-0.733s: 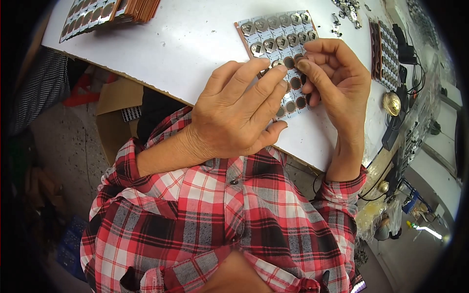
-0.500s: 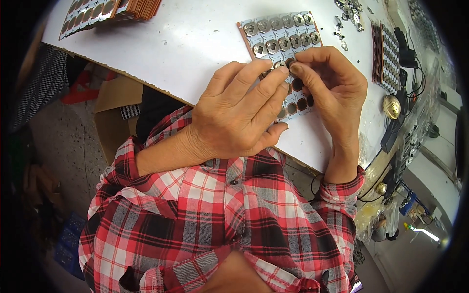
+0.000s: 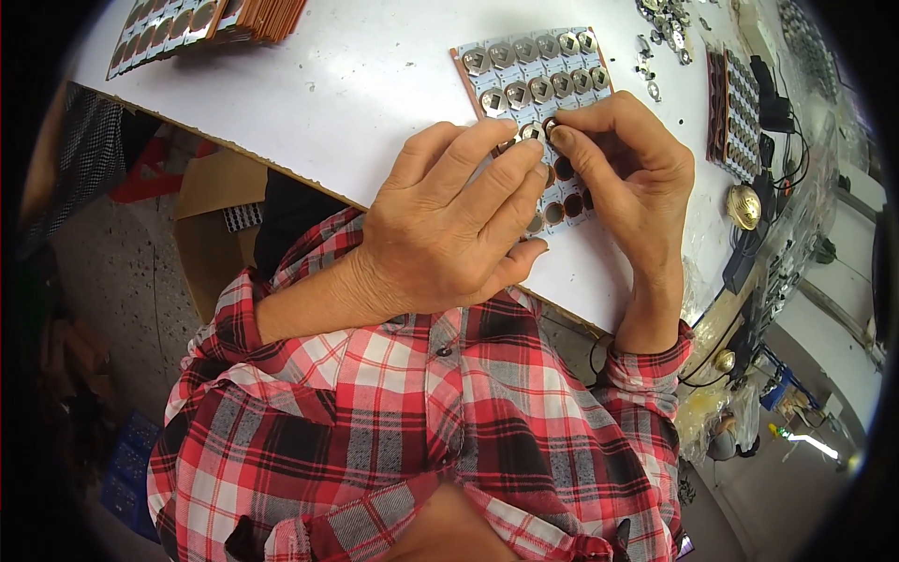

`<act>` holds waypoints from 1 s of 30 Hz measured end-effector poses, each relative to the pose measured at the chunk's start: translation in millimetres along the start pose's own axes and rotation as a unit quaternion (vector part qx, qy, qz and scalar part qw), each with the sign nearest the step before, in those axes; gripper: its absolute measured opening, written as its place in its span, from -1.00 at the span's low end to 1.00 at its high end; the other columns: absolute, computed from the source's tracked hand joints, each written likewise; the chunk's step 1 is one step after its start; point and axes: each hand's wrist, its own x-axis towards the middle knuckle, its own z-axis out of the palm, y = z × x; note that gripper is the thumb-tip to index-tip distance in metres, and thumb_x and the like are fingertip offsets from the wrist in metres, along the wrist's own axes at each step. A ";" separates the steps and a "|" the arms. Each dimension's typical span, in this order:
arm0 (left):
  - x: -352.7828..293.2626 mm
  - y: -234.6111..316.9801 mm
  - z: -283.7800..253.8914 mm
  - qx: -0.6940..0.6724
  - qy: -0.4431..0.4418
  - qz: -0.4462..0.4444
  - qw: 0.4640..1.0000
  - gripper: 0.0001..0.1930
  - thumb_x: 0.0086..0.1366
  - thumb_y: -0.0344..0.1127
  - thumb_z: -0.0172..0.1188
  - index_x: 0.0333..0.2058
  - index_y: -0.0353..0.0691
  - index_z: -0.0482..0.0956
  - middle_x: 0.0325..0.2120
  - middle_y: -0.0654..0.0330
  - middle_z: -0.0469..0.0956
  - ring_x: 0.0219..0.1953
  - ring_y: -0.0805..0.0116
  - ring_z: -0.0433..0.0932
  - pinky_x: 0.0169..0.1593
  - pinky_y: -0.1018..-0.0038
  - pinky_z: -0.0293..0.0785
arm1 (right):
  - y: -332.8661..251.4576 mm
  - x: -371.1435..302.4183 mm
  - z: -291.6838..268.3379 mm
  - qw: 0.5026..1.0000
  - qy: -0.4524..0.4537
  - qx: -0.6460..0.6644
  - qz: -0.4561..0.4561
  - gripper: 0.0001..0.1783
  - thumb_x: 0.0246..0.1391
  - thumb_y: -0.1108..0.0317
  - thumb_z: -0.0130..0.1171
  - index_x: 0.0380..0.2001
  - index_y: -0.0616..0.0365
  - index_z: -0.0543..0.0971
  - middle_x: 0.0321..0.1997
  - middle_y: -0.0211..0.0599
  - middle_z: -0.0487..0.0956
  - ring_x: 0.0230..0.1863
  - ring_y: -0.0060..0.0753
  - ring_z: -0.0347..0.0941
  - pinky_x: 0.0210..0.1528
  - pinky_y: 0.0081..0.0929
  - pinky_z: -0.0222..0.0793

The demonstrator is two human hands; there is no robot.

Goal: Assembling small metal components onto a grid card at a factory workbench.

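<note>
A flat card tray of small round metal discs lay on the white table, its grey-blue cells backed by a reddish-brown edge; the left hand and right hand covered its near half. At the table's far left corner sat a stack of like trays, brown-orange along the sides, the top one showing rows of discs. Toward the right edge of the table stood another such tray, dark red-brown, with pale round cells in rows. Below the table, on the person's left, an open brown cardboard box stood on the floor. No screens or signs were visible.
</note>
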 end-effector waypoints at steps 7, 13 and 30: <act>1.2 0.1 -2.7 -0.005 -0.001 -0.007 1.000 -0.44 -0.15 -0.16 0.48 -0.13 -0.32 0.69 -0.04 0.09 0.61 0.07 0.03 0.58 0.03 0.10 0.48 | -1.3 2.7 -2.4 0.999 -0.041 -0.016 0.008 -0.89 0.16 0.61 0.32 -0.23 0.30 0.64 -0.38 -0.57 0.58 -0.38 -0.83 0.43 -0.33 -0.77 0.34; 0.4 0.4 -2.5 0.003 -0.006 -0.015 1.000 -0.45 -0.17 -0.16 0.48 -0.15 -0.33 0.68 -0.05 0.10 0.62 0.06 0.03 0.58 0.03 0.11 0.49 | -17.1 2.2 2.9 0.997 -0.026 -0.062 0.049 -0.85 0.16 0.59 0.32 -0.19 0.27 0.64 -0.41 -0.60 0.54 -0.43 -0.85 0.36 -0.39 -0.82 0.26; -1.2 0.2 0.4 -0.003 0.014 -0.013 1.000 -0.44 -0.17 -0.14 0.47 -0.14 -0.30 0.69 -0.06 0.12 0.62 0.05 0.06 0.59 0.00 0.11 0.53 | -9.2 -1.3 5.3 0.996 0.024 0.032 0.077 -0.80 0.15 0.66 0.31 -0.14 0.32 0.68 -0.31 -0.47 0.58 -0.32 -0.72 0.51 -0.30 -0.74 0.41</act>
